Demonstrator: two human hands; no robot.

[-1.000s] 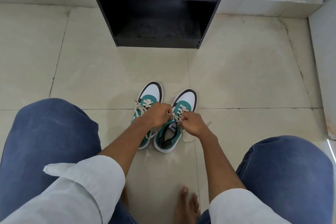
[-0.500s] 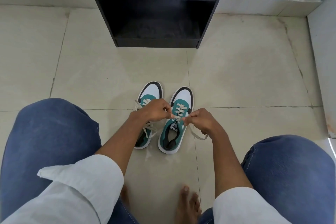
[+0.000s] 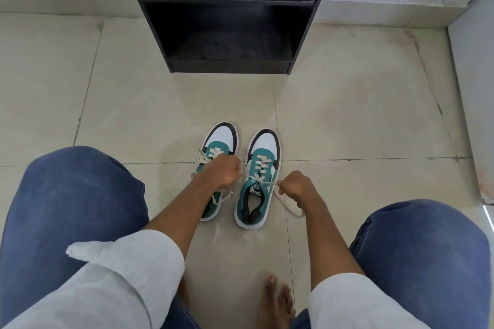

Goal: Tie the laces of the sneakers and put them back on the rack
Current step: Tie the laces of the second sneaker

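Two teal, white and black sneakers stand side by side on the tiled floor, toes pointing at the rack. The right sneaker has cream laces pulled taut to both sides. My left hand grips one lace end over the left sneaker, hiding its middle. My right hand grips the other lace end, which trails down to the floor. Loose lace loops of the left sneaker hang out beside my left wrist. The black shoe rack stands ahead, its shelves bare.
My knees in blue jeans frame both sides, and a bare foot rests on the floor below the shoes. A raised white ledge runs along the right; a white wall stands behind the rack.
My hands have drawn apart, the right one moving rightward, so the right sneaker's lace is now stretched tight. The right sneaker has turned straighter.
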